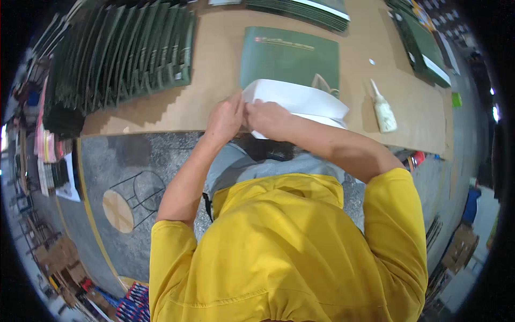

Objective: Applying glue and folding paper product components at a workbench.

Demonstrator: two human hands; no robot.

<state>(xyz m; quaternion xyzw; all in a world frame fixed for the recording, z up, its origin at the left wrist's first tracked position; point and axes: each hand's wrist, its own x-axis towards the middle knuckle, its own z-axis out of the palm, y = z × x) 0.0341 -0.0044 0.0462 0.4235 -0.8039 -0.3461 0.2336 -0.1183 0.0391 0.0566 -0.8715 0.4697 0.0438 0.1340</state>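
A green paper bag with a white inside (292, 64) lies open-mouthed on the brown table (204, 91), its white mouth edge folded toward me. My left hand (225, 118) pinches the left corner of that white edge. My right hand (271, 119) grips the same edge just beside it. A white cord handle (322, 83) sticks up from the bag's mouth.
A fanned row of green bags (118, 53) covers the table's left part. More green stacks (424, 45) lie at the right, others (306, 11) at the far edge. A white glue bottle (383, 110) lies right of the bag. A round stool (126, 201) stands on the grey floor.
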